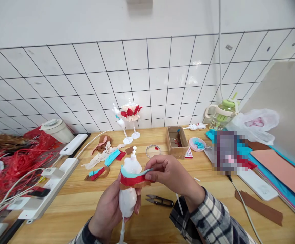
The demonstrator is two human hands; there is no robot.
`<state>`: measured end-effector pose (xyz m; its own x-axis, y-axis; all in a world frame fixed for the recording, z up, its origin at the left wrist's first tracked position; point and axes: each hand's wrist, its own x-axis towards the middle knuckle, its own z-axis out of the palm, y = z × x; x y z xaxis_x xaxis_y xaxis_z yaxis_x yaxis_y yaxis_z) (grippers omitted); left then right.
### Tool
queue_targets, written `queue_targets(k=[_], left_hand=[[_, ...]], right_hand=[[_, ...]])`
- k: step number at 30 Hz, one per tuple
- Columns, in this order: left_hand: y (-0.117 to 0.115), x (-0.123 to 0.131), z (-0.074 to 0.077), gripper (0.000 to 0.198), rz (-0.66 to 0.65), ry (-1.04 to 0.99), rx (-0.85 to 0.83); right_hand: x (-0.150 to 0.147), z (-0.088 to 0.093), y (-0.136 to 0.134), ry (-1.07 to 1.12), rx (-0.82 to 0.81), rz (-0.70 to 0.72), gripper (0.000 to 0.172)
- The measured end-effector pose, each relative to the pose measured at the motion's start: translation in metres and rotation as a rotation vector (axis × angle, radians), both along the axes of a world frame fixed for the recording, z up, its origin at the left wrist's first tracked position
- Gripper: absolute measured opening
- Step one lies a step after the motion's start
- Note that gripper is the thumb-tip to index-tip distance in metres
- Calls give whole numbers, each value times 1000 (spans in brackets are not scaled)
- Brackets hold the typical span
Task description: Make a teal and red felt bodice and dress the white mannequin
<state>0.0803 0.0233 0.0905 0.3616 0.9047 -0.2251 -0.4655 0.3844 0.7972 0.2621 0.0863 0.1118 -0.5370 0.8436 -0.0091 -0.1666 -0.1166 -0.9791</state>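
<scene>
- Left hand (108, 201) curls its fingers around the white figure (128, 202), over the wooden table (68, 210).
- Right hand (171, 174) pinches the blue-red-brown strip (133, 180) across its waist.
- Plastic bag (266, 119): red print, illegible.
- Green-lidded cup (221, 116): lettering, too blurred.

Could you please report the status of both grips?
Left grip around white figure. Right grip pinching layered strip across figure's middle. Black snips lying nearby, not blocking.

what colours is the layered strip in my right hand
Light blue, red and brown, top to bottom; the strip shows best in the head view.
</scene>
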Motion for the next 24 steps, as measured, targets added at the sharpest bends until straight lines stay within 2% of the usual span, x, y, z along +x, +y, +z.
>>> queue_targets(k=[4, 7, 11, 13, 16, 19, 21, 24], left_hand=[[-2, 3, -11, 41, -114, -258, 8], [-4, 8, -17, 41, -179, -427, 18], [-4, 14, -18, 36, -306, -530, -16], [-2, 15, -17, 29, -375, -548, -59], [0, 15, -14, 21, -466, -509, -131], [0, 17, -16, 22, -503, -498, -151], [0, 19, -22, 27, -483, -509, -180], [0, 24, -36, 39, -484, -508, -280]], right_hand=[[-7, -2, -2, 54, 85, -23, 32], [-7, -2, -3, 30, 186, -27, 30], [-5, 0, -2, 4, 341, -3, 30], [-4, 1, -2, 11, 365, 23, 29], [-4, 0, -2, 40, 296, 22, 31], [-2, -1, -2, 90, 248, 54, 48], [-1, 0, -2, 124, 219, 173, 57], [2, 0, -2, 140, 77, 332, 48]])
